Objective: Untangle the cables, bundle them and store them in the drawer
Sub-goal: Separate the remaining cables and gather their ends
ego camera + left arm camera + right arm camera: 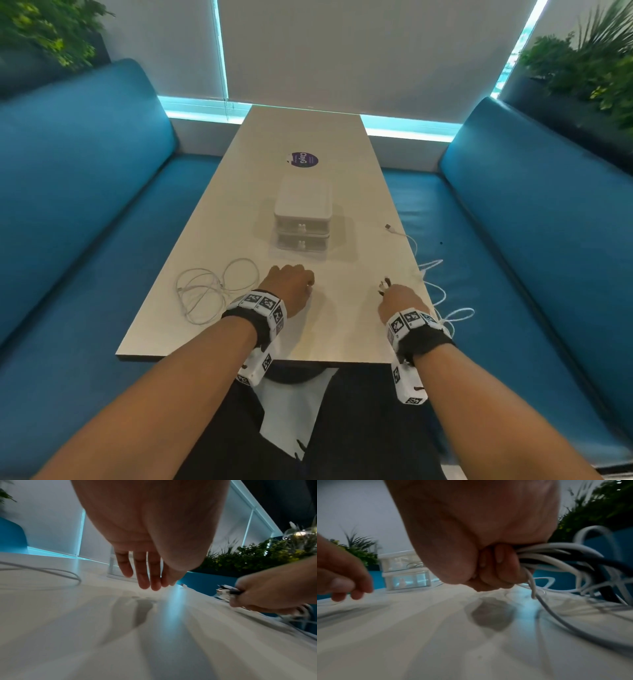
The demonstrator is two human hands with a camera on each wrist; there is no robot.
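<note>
So the table is a long pale laminate slab, smooth enough to throw back a blue-ish glare, with glossy teal vinyl benches on both sides. Mid-table sits a small two-drawer organizer, white frame with rounded corners and see-through drawer fronts, both drawers closed.

The right hand is clenched round a messy bundle of cables near the table's right edge. They're smooth round cords, mostly white with at least one dark one, and the loops spill off the edge over the bench. One white strand runs up the table to a small plug.

The left hand holds nothing, fingers hanging relaxed just above the tabletop. Left of it a separate white cable lies in loose round coils on the table.

From the head view you barely see the dark cord, just a few ends poking past the knuckles; the right wrist view shows the fist and strands up close. The clear drawer fronts also only really show from there.
</note>
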